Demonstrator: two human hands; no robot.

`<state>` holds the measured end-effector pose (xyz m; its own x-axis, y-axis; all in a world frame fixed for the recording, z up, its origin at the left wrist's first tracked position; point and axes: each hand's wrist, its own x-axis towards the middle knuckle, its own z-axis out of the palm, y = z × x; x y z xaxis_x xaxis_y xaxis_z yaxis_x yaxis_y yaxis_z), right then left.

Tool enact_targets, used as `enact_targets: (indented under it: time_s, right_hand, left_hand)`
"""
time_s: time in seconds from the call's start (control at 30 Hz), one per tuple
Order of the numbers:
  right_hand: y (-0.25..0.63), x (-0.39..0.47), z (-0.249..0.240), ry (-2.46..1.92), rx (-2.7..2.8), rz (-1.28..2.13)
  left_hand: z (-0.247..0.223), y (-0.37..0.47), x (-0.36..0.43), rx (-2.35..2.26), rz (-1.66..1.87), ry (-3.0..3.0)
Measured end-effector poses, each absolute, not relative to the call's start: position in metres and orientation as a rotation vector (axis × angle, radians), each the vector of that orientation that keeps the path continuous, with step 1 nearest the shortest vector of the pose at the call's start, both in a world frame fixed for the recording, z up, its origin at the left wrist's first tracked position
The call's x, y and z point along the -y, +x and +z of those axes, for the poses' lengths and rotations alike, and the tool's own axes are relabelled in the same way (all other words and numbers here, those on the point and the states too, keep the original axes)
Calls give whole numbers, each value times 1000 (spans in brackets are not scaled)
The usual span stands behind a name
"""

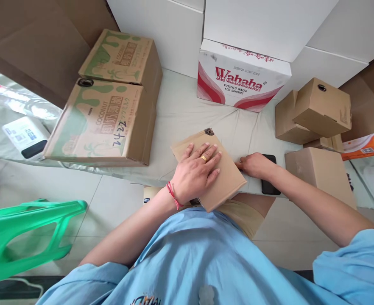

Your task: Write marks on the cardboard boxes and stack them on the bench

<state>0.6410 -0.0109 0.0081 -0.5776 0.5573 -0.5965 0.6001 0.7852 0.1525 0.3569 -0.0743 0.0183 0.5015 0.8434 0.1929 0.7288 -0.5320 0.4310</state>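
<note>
A small brown cardboard box (227,176) lies turned at an angle at the table's front edge, close to my body. My left hand (198,169) rests palm down on its top, fingers stretched out and slightly spread. At the box's right side is my right hand (253,164), its fingers curled together and the tips against or just beside the side edge. Whatever those fingertips may pinch is hidden. A black phone (270,186) lies under and beside my right wrist. Near its far corner, the box bears a dark round mark (209,131).
Two printed coconut cartons (98,123) stand left, near a white device (26,137) and clear plastic bottles (31,101). A Wahaha water carton (241,78) sits behind. Several brown boxes (322,106) and an orange bottle (369,144) are right. A green stool (60,220) stands on the floor.
</note>
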Motion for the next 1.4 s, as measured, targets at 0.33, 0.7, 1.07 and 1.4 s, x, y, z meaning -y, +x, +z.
enact_targets:
  time_s: [0.33,0.7,1.07,1.4]
  right_hand:
    - [639,-3,56,2534,-2762,-827]
    - [490,-27,32,2749,-2512,-2388]
    - [509,-22,18,2698,-2333,-2373]
    - [508,-16,18,2619,-2607,-1852]
  left_hand:
    - [19,359,79,-1352,598,2472]
    - [32,357,75,-1527,354,2473]
    - [24,347,39,-1534,512,2419]
    - [22,348,36,-1566,581,2376]
